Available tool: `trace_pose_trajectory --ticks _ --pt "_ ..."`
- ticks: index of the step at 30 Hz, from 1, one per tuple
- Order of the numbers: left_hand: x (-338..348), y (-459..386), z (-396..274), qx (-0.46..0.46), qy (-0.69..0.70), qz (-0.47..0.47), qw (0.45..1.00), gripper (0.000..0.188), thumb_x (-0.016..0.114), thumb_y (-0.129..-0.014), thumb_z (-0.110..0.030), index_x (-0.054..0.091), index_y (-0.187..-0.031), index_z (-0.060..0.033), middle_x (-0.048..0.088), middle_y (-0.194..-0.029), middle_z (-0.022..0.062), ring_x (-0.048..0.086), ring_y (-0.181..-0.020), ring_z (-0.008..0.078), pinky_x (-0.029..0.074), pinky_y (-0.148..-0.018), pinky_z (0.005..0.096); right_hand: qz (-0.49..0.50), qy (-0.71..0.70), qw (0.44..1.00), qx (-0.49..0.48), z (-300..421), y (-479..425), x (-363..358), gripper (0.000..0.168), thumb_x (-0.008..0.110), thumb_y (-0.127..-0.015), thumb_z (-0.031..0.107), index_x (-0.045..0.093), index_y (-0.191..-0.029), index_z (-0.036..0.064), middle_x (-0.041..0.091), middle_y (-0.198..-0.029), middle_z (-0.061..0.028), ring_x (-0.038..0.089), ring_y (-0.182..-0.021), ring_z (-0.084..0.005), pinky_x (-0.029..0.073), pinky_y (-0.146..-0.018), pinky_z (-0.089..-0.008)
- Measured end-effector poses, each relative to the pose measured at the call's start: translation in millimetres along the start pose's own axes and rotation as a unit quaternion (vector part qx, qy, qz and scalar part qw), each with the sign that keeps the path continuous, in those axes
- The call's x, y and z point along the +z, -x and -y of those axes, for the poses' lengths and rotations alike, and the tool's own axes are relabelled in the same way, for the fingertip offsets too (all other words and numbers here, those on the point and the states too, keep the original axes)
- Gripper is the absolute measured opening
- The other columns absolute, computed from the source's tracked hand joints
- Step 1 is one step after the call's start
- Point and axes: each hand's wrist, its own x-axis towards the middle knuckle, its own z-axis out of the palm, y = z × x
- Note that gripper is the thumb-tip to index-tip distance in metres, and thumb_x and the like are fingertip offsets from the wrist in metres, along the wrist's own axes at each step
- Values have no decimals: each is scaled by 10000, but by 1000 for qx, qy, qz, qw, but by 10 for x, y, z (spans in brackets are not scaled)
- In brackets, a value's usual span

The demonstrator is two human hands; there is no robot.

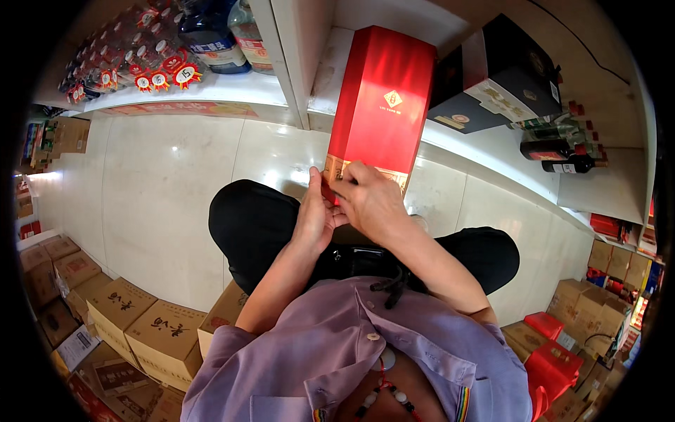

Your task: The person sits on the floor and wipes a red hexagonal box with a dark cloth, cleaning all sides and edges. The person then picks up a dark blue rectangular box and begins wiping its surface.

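Note:
A tall red gift box [387, 95] with bevelled sides, a gold emblem and a gold patterned band lies with its far part over a white shelf and its near end towards me. My left hand [316, 219] cups the near left corner of the box, thumb up beside it and fingers curled below. Across the gold band, my right hand [372, 198] bends its fingers close to the box's near edge. Something dark shows between the right fingers and thumb; whether it is an object or shadow is unclear. The hands hide the box's near end.
Small bottles [142, 58] with price tags and large blue bottles [213, 37] stand on the left shelf. Dark gift boxes [506, 79] and bottles [567, 150] occupy the right shelf. Cardboard cartons [163, 329] and red bags [553, 364] are behind me. Pale tiles [163, 184] cover the floor.

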Motion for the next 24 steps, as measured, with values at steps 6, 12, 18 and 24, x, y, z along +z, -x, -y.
trace_pose_trajectory --ticks 6,12,18,24 --pt "44 -7 11 16 -1 -30 999 682 274 -1055 -644 488 -1395 -92 621 -1242 96 645 -1095 207 583 -813 372 32 -15 999 -17 66 141 -21 202 768 -760 136 773 -961 119 614 -918 -33 675 -919 -239 563 -734 -378" --pt "-27 -37 17 -12 -9 13 1000 641 340 -1052 -624 475 -1388 -95 662 -1141 112 700 -928 224 602 -789 369 -7 -90 995 50 -146 148 -288 182 755 -796 130 770 -978 127 676 -947 -59 680 -927 -268 566 -760 -399" --pt "-25 -64 58 10 -44 -8 999 487 527 -1053 -412 431 -1402 -88 685 -1062 131 719 -804 214 636 -711 370 -169 9 977 126 -665 -89 -623 163 748 -831 108 769 -992 91 681 -941 -88 676 -906 -303 559 -756 -416" --pt "0 -60 92 36 -44 -18 998 458 598 -1034 -330 457 -1386 -72 693 -1036 120 725 -755 205 642 -676 357 -166 14 980 109 -746 -169 -520 157 747 -821 86 768 -976 95 667 -930 -74 664 -885 -298 554 -746 -407"
